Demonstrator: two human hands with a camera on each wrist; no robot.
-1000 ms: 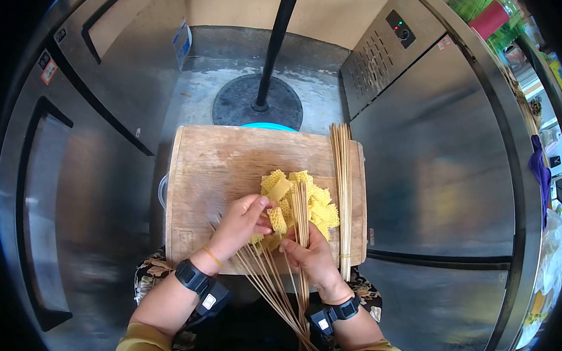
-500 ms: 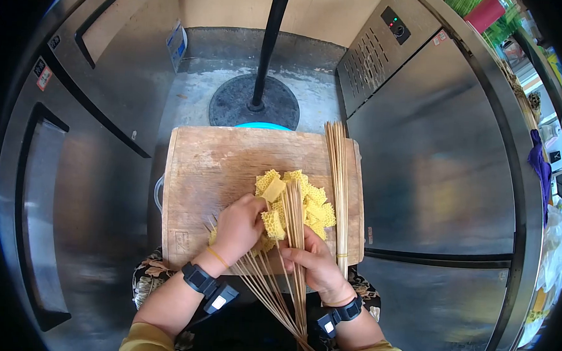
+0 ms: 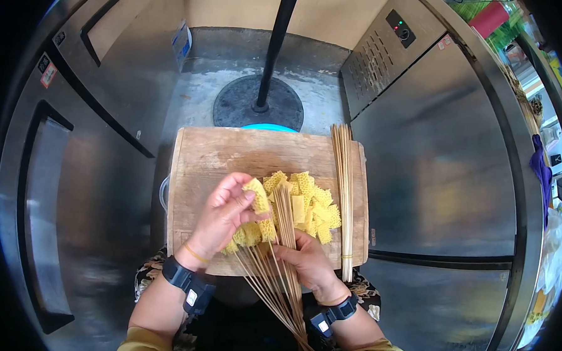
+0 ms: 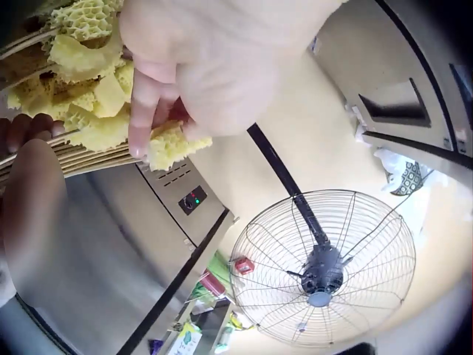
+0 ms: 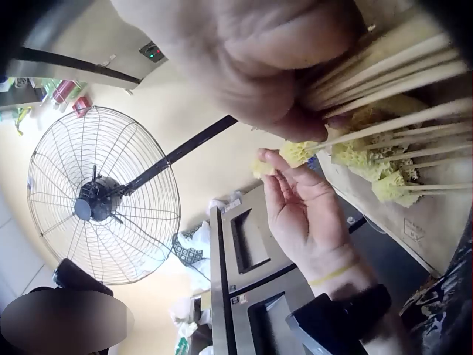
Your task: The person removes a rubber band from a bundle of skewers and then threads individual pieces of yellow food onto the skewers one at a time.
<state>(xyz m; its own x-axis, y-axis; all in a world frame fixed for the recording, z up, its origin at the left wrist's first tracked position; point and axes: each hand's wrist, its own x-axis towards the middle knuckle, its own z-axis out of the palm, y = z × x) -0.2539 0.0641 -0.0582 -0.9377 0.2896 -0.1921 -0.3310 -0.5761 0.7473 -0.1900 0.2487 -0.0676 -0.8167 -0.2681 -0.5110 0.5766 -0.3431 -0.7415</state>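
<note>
My left hand (image 3: pixel 220 213) pinches a yellow piece of honeycomb tripe (image 3: pixel 257 196) between thumb and fingers, held above the board. In the left wrist view the pinched tripe (image 4: pixel 171 145) shows its ridged surface. My right hand (image 3: pixel 311 264) grips a bundle of bamboo skewers (image 3: pixel 284 213). One skewer sticks out by its thumb with a tripe piece (image 3: pixel 267 229) on its tip. Left of the bundle, several skewers (image 3: pixel 261 272) with tripe on their ends fan out over the near edge. Loose tripe (image 3: pixel 320 215) lies piled behind the right hand.
The wooden cutting board (image 3: pixel 213 154) sits in front of my lap. A second skewer bundle (image 3: pixel 341 191), banded near its lower end, lies along its right side. Steel cabinets (image 3: pixel 438 163) flank both sides. Beyond the board stands a fan's round black base (image 3: pixel 234 101).
My left hand left the tripe piece on the skewer, reached into the pile, and is now farther left with another piece. The right hand's bundle has tipped leftward.
</note>
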